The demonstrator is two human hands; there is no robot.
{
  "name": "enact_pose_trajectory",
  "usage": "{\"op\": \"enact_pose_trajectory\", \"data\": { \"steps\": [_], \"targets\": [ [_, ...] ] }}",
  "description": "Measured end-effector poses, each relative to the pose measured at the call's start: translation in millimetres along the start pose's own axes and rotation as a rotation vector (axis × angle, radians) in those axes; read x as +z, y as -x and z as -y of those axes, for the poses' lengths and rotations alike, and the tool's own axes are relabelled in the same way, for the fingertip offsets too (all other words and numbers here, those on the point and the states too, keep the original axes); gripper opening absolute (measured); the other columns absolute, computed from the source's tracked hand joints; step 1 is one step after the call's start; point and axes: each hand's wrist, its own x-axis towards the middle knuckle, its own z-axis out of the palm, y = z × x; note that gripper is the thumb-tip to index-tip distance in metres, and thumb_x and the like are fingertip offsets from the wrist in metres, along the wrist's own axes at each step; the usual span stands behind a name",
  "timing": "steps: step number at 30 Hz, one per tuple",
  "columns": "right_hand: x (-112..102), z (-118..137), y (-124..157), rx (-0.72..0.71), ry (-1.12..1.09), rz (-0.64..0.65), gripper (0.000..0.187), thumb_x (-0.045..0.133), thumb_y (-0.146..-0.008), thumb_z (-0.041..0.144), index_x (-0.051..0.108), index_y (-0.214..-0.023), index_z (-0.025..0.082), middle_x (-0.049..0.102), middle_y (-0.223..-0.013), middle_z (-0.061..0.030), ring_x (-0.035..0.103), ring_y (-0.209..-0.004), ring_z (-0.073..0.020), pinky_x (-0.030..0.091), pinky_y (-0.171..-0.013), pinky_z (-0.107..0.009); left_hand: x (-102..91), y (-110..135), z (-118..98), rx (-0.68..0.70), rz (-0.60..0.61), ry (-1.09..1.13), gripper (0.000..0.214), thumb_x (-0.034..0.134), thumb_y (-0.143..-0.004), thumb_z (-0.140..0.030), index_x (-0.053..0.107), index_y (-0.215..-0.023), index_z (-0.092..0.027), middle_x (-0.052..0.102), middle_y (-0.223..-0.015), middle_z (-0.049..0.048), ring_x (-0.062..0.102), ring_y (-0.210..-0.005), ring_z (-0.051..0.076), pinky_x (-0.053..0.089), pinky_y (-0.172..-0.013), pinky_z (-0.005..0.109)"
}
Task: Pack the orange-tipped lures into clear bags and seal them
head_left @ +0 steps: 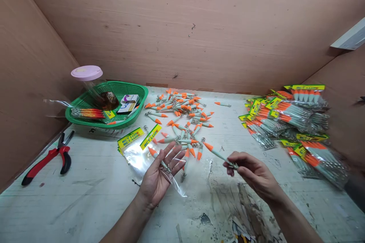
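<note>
Table: pale, ruled with faint lines, scuffed; a bare table (94, 205) corner at left, dark peeled patch (242, 205) at front right.
Walls: brownish back panel (182, 26), stained near its top; side panels met it at both ends.
Left edge: red-handled pliers (54, 157), lying open; green basket (112, 125) behind them, holding a pink-lidded jar (87, 73).
Middle: loose pile of orange-tipped lures (182, 102).
Right edge: heaped packed lures (268, 117), yellow-green headers.
Left hand (156, 182): palm up, thumb pressed on a clear bag (179, 186) with one lure inside.
Right hand (255, 174): fingertips pinched on a single lure (217, 152), hook end, above the table.
Hands: apart.
</note>
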Motion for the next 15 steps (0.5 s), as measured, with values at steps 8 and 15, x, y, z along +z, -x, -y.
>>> {"op": "enact_pose_trajectory", "data": {
  "steps": [8,15],
  "targets": [
    [31,14,17,0.104,-0.377,-0.044,0.035,0.045,-0.086,0.054,0.060,-0.097,0.026,0.066,-0.071,-0.0077,0.061,-0.059,-0.0196,0.046,-0.044,-0.028,-1.3,0,2,0.000,0.024,0.021,0.030,0.045,-0.091,-0.031,0.063,-0.110,-0.016,0.069,-0.109,0.0089,0.063,-0.104,0.022,0.052,-0.089,0.036],
    [38,33,16,0.035,-0.108,0.179,0.027,0.044,-0.092,0.042,0.057,-0.104,0.021,0.065,-0.083,-0.0087,0.064,-0.072,-0.0190,0.053,-0.061,-0.031,-0.8,1,1,0.007,0.027,0.029,0.033,0.045,-0.091,-0.031,0.060,-0.114,-0.014,0.067,-0.112,0.0119,0.062,-0.106,0.025,0.047,-0.095,0.040]
  ]
}}
